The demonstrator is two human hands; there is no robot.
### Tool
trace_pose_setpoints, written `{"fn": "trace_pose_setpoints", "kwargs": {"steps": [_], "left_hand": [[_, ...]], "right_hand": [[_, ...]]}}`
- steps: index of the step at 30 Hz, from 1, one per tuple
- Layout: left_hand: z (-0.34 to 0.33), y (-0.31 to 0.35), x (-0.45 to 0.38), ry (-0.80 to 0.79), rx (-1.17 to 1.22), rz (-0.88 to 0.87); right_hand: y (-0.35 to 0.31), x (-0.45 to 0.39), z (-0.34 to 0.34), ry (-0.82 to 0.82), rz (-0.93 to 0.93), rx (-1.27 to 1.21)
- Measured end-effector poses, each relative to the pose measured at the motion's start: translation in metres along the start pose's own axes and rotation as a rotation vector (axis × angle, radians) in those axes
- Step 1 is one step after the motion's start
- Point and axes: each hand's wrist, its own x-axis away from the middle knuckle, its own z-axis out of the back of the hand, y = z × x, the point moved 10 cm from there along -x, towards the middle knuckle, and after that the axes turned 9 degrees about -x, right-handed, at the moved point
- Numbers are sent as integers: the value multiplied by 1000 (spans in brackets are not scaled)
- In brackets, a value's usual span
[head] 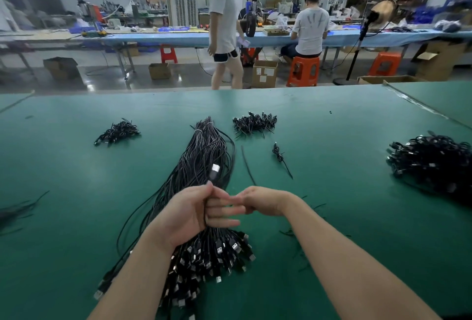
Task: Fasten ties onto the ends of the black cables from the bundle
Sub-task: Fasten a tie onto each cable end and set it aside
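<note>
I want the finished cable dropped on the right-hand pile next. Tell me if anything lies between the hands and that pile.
Nothing visible blocks the way. Between the right hand and the pile lies bare green table. The single coiled cable sits farther back, off that line. The left hand grips the bundle.

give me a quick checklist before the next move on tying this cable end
1. Left hand has a grip on a cable: ok, its fingers are curled around black cable just above the bundle.
2. Right hand is at the work spot: ok, its fingertips meet the left hand's fingers.
3. Tie is in the right hand: cannot tell, the fingers hide whatever is pinched.
4. Cable's plug end is free: ok, a silver plug sticks up beyond the left hand.
5. Spare ties within reach: ok, a pile of ties lies on the green table beyond the bundle.
</note>
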Motion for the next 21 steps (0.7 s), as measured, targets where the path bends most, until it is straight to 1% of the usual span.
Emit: {"fn": "trace_pose_setpoints", "kwargs": {"steps": [2, 4, 5, 7, 10, 15, 17, 19, 21], "left_hand": [[-4, -17, -2, 6, -87, 65], [1, -28, -8, 111, -214, 97], [4, -29, -12, 174, -269, 86], [10, -30, -18, 313, -283, 45], [21, -35, -23, 496, -187, 12], [35, -43, -25, 674, 2, -74], [38, -45, -27, 721, 147, -109], [38, -42, -27, 731, 276, -132], [39, -39, -27, 755, 321, -136]], "right_hand": [[-6, -1, 10, 50, -12, -75], [-15, -3, 14, 93, 7, -67], [-20, -4, 16, 123, 28, -42], [-28, -6, 21, 208, 67, -17], [-39, -7, 26, 312, 143, 68], [-54, -7, 18, 376, 266, 170], [-55, -7, 12, 386, 269, 161], [-52, -6, 7, 378, 264, 110], [-52, -4, 3, 372, 274, 59]]}}
